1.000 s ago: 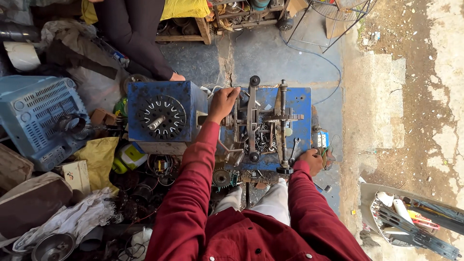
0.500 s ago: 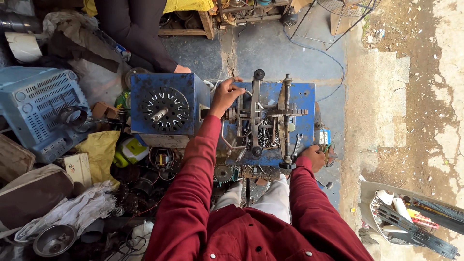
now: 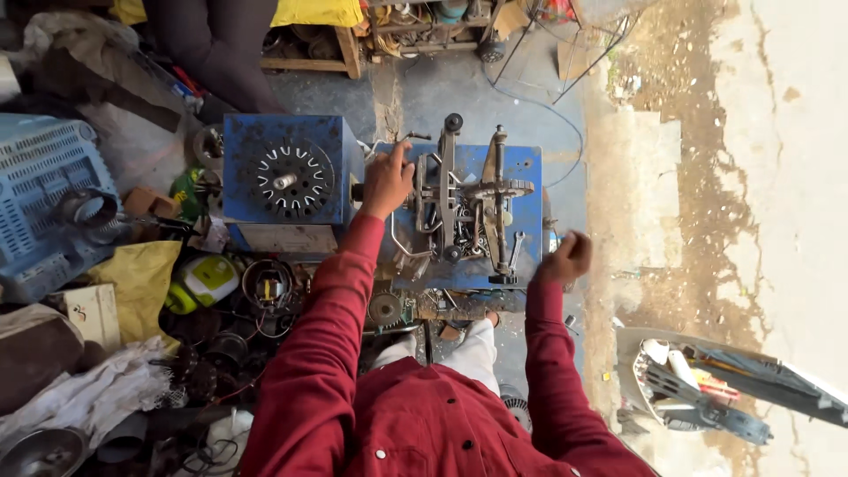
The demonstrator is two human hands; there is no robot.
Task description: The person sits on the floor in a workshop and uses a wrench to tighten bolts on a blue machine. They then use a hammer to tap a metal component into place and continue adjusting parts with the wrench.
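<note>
Cluttered workshop floor surrounds our blue winding machine (image 3: 459, 221). Slotted motor core (image 3: 291, 179) (facing up at us) sits on the left; our left hand (image 3: 387, 181) rests half-open beside it, steadying. Right hand (image 3: 565, 258), blurred, looks closed on something hidden, presumably the crank. We judge winding underway; the machine's long axis runs left-right.

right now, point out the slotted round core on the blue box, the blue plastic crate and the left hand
slotted round core (image 3: 289, 179), head view, on its slotted metal face
blue plastic crate (image 3: 40, 172), head view, on its gridded top
left hand (image 3: 387, 181), head view, on the back of the hand
</note>
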